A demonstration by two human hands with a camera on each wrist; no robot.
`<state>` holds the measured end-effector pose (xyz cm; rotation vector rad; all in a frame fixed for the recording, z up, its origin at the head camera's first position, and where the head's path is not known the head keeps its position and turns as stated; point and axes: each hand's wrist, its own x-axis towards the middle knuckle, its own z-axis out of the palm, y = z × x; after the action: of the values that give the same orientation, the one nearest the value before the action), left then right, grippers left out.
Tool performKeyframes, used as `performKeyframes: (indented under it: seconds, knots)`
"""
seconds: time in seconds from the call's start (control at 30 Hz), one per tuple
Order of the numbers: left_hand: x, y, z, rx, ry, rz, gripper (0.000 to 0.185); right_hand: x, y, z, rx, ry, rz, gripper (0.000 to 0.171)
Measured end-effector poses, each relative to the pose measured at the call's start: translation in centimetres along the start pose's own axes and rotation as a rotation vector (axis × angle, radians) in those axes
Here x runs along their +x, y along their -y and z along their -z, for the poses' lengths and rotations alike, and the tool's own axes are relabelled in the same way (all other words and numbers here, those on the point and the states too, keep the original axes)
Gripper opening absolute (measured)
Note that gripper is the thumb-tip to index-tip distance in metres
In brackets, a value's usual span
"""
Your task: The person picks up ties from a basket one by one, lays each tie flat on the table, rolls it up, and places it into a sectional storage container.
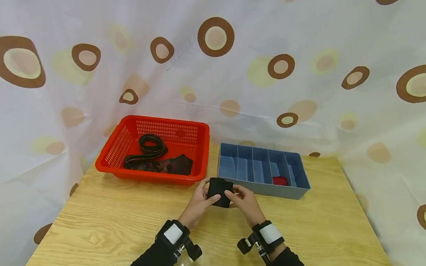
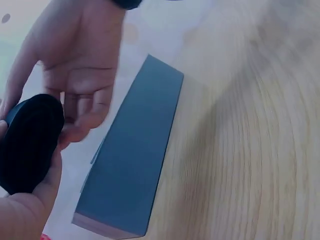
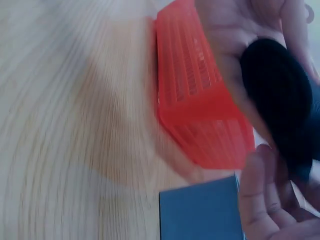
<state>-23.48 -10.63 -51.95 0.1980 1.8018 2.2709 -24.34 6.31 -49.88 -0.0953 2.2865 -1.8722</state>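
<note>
At the far left of the wooden table (image 1: 117,225), whose pale top shows a flowing grain, sits a red plastic basket (image 1: 123,143) with slotted, lattice-like walls and a flared rim. Inside it lie a coiled black strap (image 1: 152,144) and a dark, crumpled patterned cloth (image 1: 168,164), both soft and limp against the hard plastic.

Moving right, the left hand (image 1: 198,203) grips the left edge of a black rolled cloth (image 1: 220,192), fingers curled round it and thumb on its near face. The bundle is held just above the tabletop, in front of the gap between the basket and the box. It looks like matte knitted fabric, squarish from the head view, with its long axis roughly level and running left to right between the two hands; the wrist views show its end as a rounded, dark oval (image 2: 29,142), so the roll is thick and soft-edged rather than flat.

The right hand (image 1: 245,203) pinches the bundle's right side, thumb and fingertips closed on the fabric. Both wrists wear black straps with white patches.

Just beyond the hands stands a grey-blue divider box (image 1: 264,188), rectangular and smooth-walled, its long side running left to right, split by thin upright partitions into narrow compartments. A small red item (image 1: 279,180) lies in the second compartment from the right. Behind everything hangs a pale curtain (image 1: 241,48) printed with brown rings.
</note>
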Motion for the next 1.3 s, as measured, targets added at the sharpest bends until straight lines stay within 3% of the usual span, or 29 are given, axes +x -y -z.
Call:
performKeyframes:
  seconds: [0.1, 0.27, 0.53, 0.6, 0.77, 0.83, 1.03, 1.17, 1.3]
  knots:
    - [-0.1, -0.1, -0.3, 0.061, 0.038, -0.010, 0.065, 0.2, 0.1, -0.6, 0.023, 0.015, -0.036, 0.035]
    - [-0.3, -0.1, -0.6, 0.184, 0.053, -0.006, 0.061, 0.2, -0.2, -0.9, 0.073, -0.044, -0.039, 0.030]
    - [-0.3, 0.5, -0.8, 0.187, 0.062, -0.019, 0.052, 0.1, -0.7, -0.7, 0.029, -0.132, -0.036, 0.023]
    - [-0.3, 0.7, -0.9, 0.191, 0.027, -0.023, 0.054, -0.1, -0.9, -0.4, 0.053, -0.100, -0.045, 0.026]
    - [-0.4, 0.9, -0.7, 0.187, -0.069, -0.007, 0.062, -0.6, -1.6, 0.5, 0.130, 0.090, -0.044, 0.047]
    - [-0.4, 1.0, -0.6, 0.178, -0.063, -0.002, 0.062, -0.7, -1.8, 0.7, 0.142, 0.125, -0.042, 0.051]
    - [-0.5, 1.7, -0.4, 0.165, -0.023, 0.027, 0.067, -0.4, -2.0, 0.4, 0.107, 0.108, -0.054, 0.049]
    - [-0.7, 2.0, -0.1, 0.164, -0.022, 0.038, 0.069, 0.1, -1.1, 1.0, 0.068, 0.053, -0.043, 0.041]
    - [-0.7, 2.1, 0.2, 0.176, -0.018, 0.024, 0.061, 2.1, 1.2, 3.9, -0.045, -0.129, -0.001, 0.030]
